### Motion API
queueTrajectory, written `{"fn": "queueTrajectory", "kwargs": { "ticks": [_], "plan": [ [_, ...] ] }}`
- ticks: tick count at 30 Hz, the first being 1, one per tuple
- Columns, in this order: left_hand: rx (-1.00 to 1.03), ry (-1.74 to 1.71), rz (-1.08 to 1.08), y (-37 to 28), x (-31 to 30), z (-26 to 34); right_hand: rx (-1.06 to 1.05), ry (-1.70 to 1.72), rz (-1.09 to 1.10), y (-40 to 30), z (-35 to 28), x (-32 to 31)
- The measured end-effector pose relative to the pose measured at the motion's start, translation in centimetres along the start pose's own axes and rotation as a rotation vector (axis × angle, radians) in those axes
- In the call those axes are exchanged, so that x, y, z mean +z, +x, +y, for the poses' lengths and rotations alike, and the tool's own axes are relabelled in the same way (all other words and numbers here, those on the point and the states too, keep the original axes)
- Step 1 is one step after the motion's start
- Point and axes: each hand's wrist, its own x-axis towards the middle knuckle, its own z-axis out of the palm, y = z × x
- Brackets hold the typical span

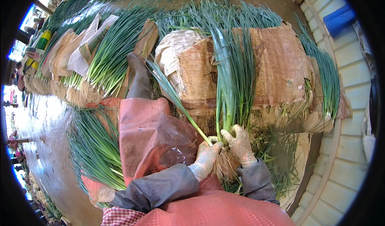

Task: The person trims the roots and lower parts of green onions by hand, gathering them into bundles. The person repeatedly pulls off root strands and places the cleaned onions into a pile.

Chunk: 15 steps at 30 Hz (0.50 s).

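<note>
My left hand (205, 158), in a pale, stained glove, pinches a single spring onion (183, 108) near its white base. Its leaves slant up and to the left. At the base of a thick spring onion (226, 87), my right hand (239, 145), gloved too, has its thumb and fingers closed around the stem. Slimmer green leaves (245, 75) run up beside that thick stem. Between my two hands hang pale, stringy roots (224, 164); which stems they belong to is partly hidden by the fingers.
Ahead lies a heap of spring onions covered with brown woven sacking (276, 66). More bundles (115, 54) lie to the left behind a wooden board (147, 36). Loose leaves (279, 157) lie at right by a ribbed wall (352, 129). The left floor (51, 142) looks wet.
</note>
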Motion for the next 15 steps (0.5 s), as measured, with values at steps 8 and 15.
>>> {"fn": "queueTrajectory", "kwargs": {
  "ticks": [8,15],
  "plan": [
    [0.075,-0.205,-0.180,-1.6,-0.5,0.8,0.262,0.005,0.466,5.0,8.8,-4.5],
    [-0.194,-0.556,-0.426,-4.7,-2.2,2.3,0.125,0.467,-0.181,2.7,3.5,-1.4]
  ]
}}
